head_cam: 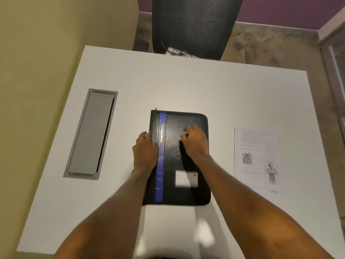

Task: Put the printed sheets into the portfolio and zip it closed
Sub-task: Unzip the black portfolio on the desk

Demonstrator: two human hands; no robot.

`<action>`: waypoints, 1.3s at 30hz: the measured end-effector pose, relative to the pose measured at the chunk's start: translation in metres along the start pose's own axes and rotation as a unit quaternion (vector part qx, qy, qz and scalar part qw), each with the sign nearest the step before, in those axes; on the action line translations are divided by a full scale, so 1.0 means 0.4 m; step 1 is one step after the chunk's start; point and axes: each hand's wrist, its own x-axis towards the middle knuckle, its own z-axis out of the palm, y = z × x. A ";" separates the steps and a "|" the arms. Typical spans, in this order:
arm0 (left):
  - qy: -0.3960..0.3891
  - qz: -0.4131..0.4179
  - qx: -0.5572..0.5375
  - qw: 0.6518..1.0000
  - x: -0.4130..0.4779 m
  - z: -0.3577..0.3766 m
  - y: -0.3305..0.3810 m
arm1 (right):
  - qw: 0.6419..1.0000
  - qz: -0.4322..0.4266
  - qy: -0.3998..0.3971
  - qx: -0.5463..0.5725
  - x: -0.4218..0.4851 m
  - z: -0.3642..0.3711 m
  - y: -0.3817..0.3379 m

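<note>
A black portfolio (188, 126) with a blue stripe and yellow lettering lies closed on the middle of the white table (186, 85). A small zip pull shows at its far left corner. My left hand (145, 152) rests along its left spine edge, fingers curled against the cover. My right hand (195, 142) lies on top of the cover near the middle, fingers bent and slightly blurred. The printed sheets (257, 157), white with text and two anatomy drawings, lie flat on the table to the right of the portfolio, apart from both hands.
A grey cable hatch (91, 133) is set into the table at the left. A black mesh office chair (192, 25) stands behind the far edge, with some cables on its seat. A beige wall runs along the left.
</note>
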 end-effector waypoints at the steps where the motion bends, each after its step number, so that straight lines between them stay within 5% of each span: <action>1: -0.006 -0.008 -0.019 1.000 0.040 -0.004 0.008 | 1.000 -0.017 -0.012 0.009 0.049 -0.004 -0.019; 6: -0.043 -0.070 -0.065 0.995 0.208 -0.008 0.022 | 0.990 -0.124 -0.051 -0.037 0.274 0.017 -0.108; 18: -0.024 -0.025 -0.056 0.998 0.324 0.006 0.038 | 0.933 -0.284 -0.184 -0.120 0.501 0.107 -0.167; 39: 0.018 -0.081 -0.044 0.996 0.319 0.034 0.061 | 0.841 -0.482 -0.103 -0.224 0.511 0.062 -0.082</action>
